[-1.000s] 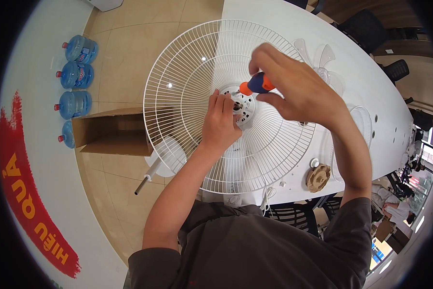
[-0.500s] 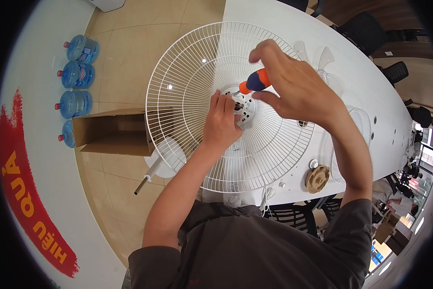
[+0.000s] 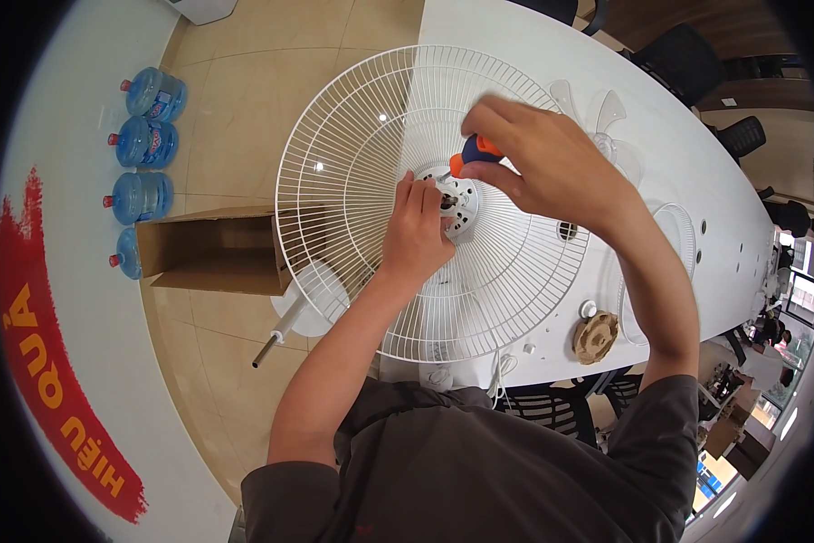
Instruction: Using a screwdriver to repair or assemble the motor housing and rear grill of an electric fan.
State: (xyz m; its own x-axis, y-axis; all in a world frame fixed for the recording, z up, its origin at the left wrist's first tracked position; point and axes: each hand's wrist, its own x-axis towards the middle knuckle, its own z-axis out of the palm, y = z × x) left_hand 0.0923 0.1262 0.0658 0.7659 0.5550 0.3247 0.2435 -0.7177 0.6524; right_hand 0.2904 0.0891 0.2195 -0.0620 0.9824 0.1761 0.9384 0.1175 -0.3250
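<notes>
In front of me stands a round white wire fan guard, with a white hub plate at its middle. My left hand is closed on the hub's left side, fingers together over its edge and thumb lower down. A screwdriver with an orange and dark blue handle is gripped in my right hand. Its shaft points down and left to the upper part of the hub, near my left fingertips. The exact spot its tip touches is too small to make out.
A white table carries clear fan blades, another wire guard, a brown moulded-paper piece and a small white knob. At left are an open cardboard box, a white stand base with pole and several blue water bottles.
My right fingers, spread around the screwdriver handle before, are now closed over it, and the hand has turned slightly. My left hand stays at the hub.
</notes>
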